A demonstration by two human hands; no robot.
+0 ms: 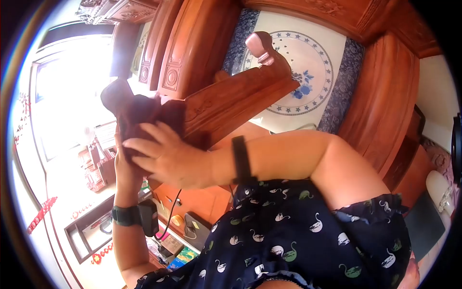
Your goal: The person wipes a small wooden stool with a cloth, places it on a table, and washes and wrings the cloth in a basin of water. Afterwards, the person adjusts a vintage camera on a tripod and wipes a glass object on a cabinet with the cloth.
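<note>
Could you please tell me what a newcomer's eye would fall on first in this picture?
Probably the carved wooden piece slanting across the upper middle, with the right hand spread over its darker end and the left hand, partly hidden, at that end's lower edge. Behind it, right of centre, a round blue-and-white pattern ringed with stars stands out. The glaring window at far left would catch the eye too.

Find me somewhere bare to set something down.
The white surface looks free between the carved wood and the blue band to its right. It's crowded at the wood's left end, where the right hand lies on it and the left hand is partly hidden behind, and among small clutter between left forearm and dark top.
</note>
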